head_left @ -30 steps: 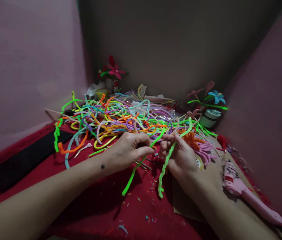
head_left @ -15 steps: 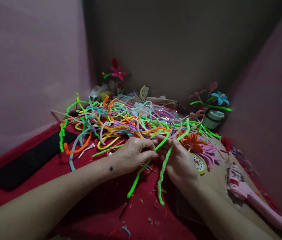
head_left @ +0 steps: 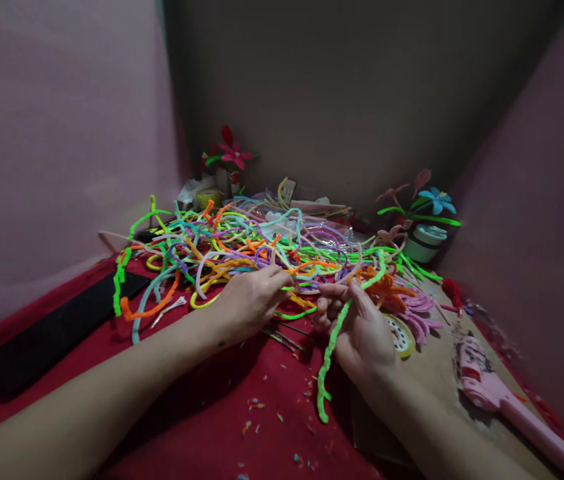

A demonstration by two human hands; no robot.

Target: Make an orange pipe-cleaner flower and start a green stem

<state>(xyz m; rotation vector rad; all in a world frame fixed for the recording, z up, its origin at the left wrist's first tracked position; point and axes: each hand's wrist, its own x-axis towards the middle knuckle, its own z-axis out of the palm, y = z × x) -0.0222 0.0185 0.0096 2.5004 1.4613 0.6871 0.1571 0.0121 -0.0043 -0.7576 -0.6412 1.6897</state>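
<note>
My right hand (head_left: 362, 333) is closed, with a bright green pipe cleaner (head_left: 331, 347) pinched between thumb and fingers. The pipe cleaner looks bumpy along its length; one end rises past the thumb and the other hangs below the palm. My left hand (head_left: 255, 300) is at the front edge of a tangled heap of coloured pipe cleaners (head_left: 232, 257). Its fingers are drawn together, and their tips are partly hidden, so what they hold cannot be made out. Just beyond its fingertips a smoother green pipe cleaner (head_left: 298, 315) curves over the red cloth.
A pink glue gun (head_left: 497, 393) lies on a cardboard sheet (head_left: 432, 387) at right, near a yellow tape roll (head_left: 402, 335). Pink pipe cleaners (head_left: 419, 312) lie behind it. A black flat object (head_left: 52, 333) rests at left. Pipe-cleaner flowers (head_left: 436, 200) stand at the back. Scraps dot the red cloth (head_left: 242, 420).
My left hand has moved left and up to the heap, and the smooth green pipe cleaner no longer hangs between my hands. My right hand keeps its bumpy green one.
</note>
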